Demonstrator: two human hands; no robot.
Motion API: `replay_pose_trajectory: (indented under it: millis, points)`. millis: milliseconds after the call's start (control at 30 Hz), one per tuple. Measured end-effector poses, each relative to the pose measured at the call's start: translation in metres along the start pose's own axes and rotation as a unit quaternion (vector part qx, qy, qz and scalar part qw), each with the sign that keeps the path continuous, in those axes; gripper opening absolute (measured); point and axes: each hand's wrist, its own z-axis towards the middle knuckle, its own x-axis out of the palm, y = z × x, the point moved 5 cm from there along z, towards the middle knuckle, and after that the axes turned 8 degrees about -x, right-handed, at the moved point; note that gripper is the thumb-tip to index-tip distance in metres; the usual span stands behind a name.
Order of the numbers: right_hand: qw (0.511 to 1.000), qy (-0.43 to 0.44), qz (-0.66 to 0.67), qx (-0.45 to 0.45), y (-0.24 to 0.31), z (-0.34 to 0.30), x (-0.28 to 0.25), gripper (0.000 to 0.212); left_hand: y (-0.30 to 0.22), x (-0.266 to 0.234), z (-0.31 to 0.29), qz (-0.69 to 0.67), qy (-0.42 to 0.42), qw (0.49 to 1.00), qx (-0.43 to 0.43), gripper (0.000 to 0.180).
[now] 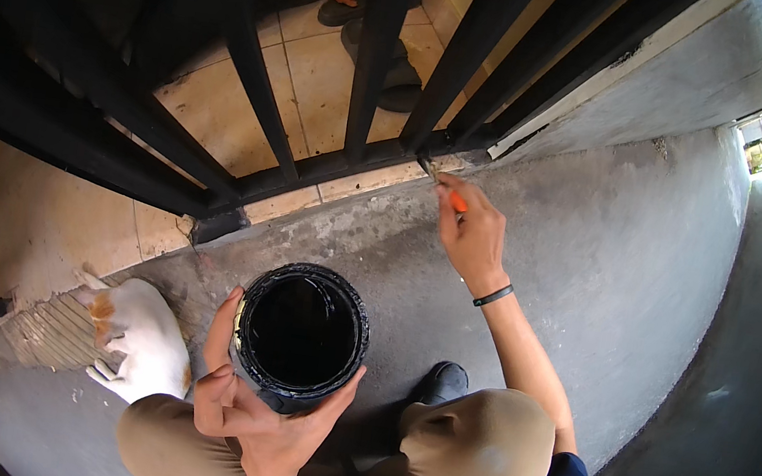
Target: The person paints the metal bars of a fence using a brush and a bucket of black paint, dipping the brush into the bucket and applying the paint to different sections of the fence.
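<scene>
My left hand (265,420) is wrapped round an open can of black paint (301,332), held above my knees with its mouth facing up. Dark paint smears coat the can's rim. In my right hand (475,231) is a small paintbrush (458,200) with an orange handle, pinched between thumb and fingers. Its dark bristles touch or nearly touch the bottom rail of a black metal gate (376,152), close to the foot of an upright bar. Exact contact at the bristle tip is too small to tell.
A white and orange cat (146,337) lies on the ground left of my leg. Behind the bars are a tiled floor (225,107) and dark sandals (401,87). A grey wall (649,100) rises at the right, above grey concrete (589,265).
</scene>
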Motion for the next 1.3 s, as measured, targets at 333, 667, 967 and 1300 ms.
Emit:
replay_pose_trajectory:
  millis: [333, 667, 967, 1300]
  points:
    - [0.955, -0.156, 0.135, 0.214, -0.072, -0.044, -0.019, 0.023, 0.0, -0.01, -0.015, 0.024, -0.007, 0.999, -0.028, 0.122]
    - [0.944, -0.171, 0.22, 0.176, 0.009, -0.073, 0.055, 0.025, 0.005, -0.019, -0.023, 0.089, -0.03, 0.995, -0.04, 0.122]
    - [0.86, -0.3, 0.249, 0.328, -0.08, -0.086, 0.029, 0.031, 0.001, -0.018, -0.024, 0.083, -0.034, 0.995, -0.052, 0.122]
    - [0.931, -0.213, 0.239, 0.174, 0.001, -0.061, 0.026, 0.025, 0.001, -0.016, -0.025, 0.068, -0.036, 0.996, -0.05, 0.122]
